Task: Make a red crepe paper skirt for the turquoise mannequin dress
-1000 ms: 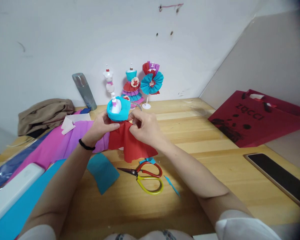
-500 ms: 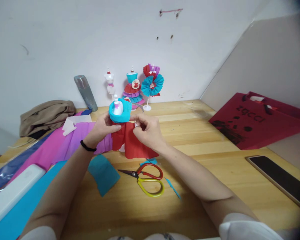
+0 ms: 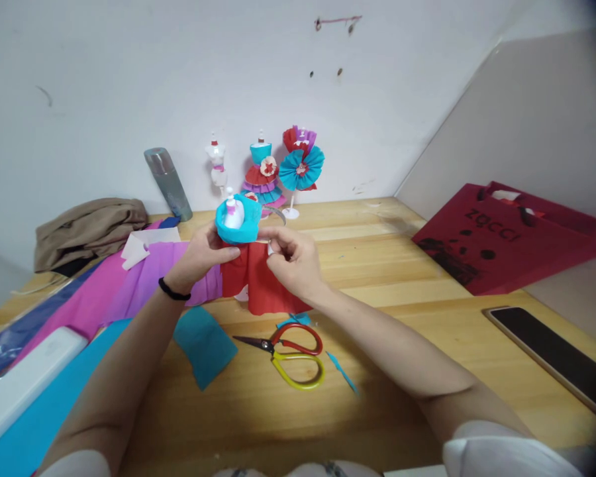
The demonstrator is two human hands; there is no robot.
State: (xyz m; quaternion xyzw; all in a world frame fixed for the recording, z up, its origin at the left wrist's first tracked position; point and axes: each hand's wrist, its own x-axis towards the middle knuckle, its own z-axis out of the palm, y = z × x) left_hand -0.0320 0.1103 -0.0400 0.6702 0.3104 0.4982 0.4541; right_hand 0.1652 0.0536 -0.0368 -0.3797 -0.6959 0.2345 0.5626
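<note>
L hand is closed round a mini dress form just below its blue crepe-paper band, thumb in front, other fingers mostly hidden. R hand has fingers curled, index tip at the band's right edge; a small white bit shows by the thumb, can't tell if it's pinched.

Nearest on the wood table: red-&-yellow-handled scissors, w/ 1 blue crepe scrap to the left & 1 thin blue strip to the right.

Just beyond, the form sits btwn the 2 hands, red crepe skirt hanging below; can't tell if its base bears on the table. Prob. v. light; torso looks like stiff plastic, maybe slick. Crepe's likely soft, easy to crush or tear. Best hold = torso/waist from behind, or stand if reachable; fingertip pressure only on paper, no tugging.

Far back, by the wall: 3 more mini forms, 2 in paper dresses, plus a grey flask left of them.
</note>
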